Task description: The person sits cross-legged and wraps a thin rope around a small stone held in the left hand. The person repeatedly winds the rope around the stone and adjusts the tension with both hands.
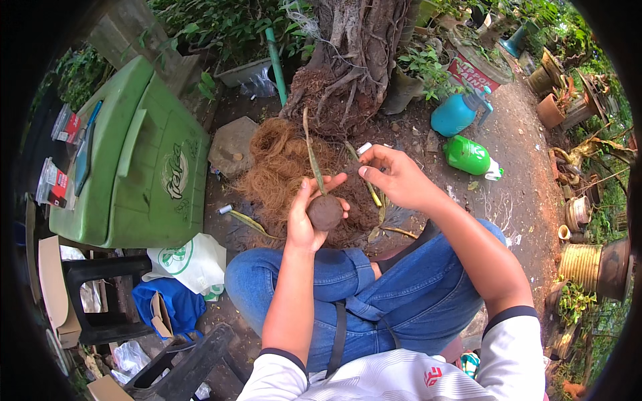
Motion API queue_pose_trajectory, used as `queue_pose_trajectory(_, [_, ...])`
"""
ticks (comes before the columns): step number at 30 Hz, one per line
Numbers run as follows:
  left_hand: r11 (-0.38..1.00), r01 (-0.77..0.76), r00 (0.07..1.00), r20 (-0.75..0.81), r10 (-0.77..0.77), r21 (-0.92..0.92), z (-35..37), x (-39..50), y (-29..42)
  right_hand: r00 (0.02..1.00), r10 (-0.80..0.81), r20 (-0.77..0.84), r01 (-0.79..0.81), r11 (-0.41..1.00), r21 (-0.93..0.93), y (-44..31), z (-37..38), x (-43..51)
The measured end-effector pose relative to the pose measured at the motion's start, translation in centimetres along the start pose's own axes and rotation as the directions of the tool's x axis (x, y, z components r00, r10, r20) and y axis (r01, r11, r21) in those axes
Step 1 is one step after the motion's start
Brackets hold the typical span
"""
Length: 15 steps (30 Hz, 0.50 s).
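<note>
My left hand [305, 218] holds a round ball of dark soil [325, 212], with a long narrow green leaf [313, 160] standing up out of it. To the right, my right hand [388, 173] is raised, thumb and forefinger near each other over the soil heap; whether a bit of soil is pinched there I cannot tell. Brown fibre [273, 165] lies in a tangled pile beyond my left hand. Loose dark soil [357, 215] is heaped between my hands and the tree. A second leaf cutting [373, 193] lies on that soil, and another leaf [251, 224] rests at the left.
A green plastic cool box [165, 165] stands at the left, above black plastic stools [108, 263] and bags [193, 260]. Ahead are a thick tree trunk [356, 45] and a flat stone [233, 145]. At the right are a blue spray bottle [454, 114], a green bottle [466, 154] and potted plants [550, 110].
</note>
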State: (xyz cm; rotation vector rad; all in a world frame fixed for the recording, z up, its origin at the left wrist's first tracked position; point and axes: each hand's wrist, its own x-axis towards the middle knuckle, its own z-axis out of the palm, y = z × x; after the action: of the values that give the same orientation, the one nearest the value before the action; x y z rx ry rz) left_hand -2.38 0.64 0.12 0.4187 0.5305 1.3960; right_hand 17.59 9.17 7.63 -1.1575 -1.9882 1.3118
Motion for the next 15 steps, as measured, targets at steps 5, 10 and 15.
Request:
queue_pose_trajectory(5, [0.998,0.039,0.997,-0.066,-0.042,-0.04,-0.3,0.1,-0.1,0.978,0.07,0.199,-0.106,0.979,0.176,-0.5,0.6,-0.4])
queue_pose_trajectory(10, [0.994,0.054,0.997,-0.058,-0.048,0.098,0.1,0.1,-0.2,0.958,0.043,0.282,-0.103,0.975,0.199,-0.4,1.2,-0.8])
queue_pose_trajectory(15, [0.968,0.016,1.0,0.018,-0.021,0.25,0.4,-0.3,-0.7,0.959,0.015,0.283,-0.068,0.982,0.176,0.2,1.9,-0.8])
